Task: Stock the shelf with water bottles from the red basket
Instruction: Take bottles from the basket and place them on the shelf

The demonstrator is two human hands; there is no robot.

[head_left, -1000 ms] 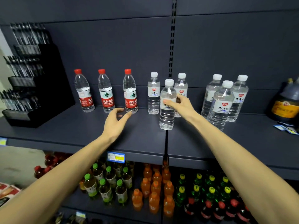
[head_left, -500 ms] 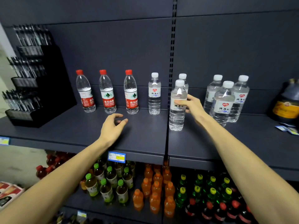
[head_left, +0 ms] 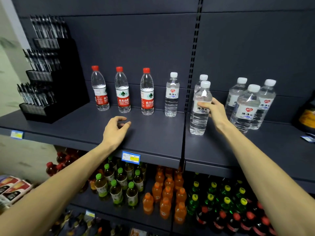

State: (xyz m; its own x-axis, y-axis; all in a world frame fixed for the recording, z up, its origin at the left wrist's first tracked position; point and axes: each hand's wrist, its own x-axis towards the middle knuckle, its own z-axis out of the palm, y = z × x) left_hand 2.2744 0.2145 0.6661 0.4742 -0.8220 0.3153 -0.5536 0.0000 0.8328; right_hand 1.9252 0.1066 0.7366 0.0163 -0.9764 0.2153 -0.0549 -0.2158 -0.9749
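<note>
Water bottle, clear, white-capped, upright

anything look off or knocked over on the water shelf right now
Nothing is tipped, spilled or visibly damaged. All the water bottles stand upright, including the white-capped bottle the right hand grips. One small oddity: the leftmost red-capped bottle has its label turned sideways, unlike its two neighbours. The left hand holds nothing.

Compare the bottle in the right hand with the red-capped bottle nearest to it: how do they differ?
The held bottle has a white cap; the red-capped bottle has a red one. Its label is pale with dark characters; the other's is red and white. It stands nearer the shelf's front edge in the right hand's grip; the other stands free at the back. Both are clear, upright and full.
</note>
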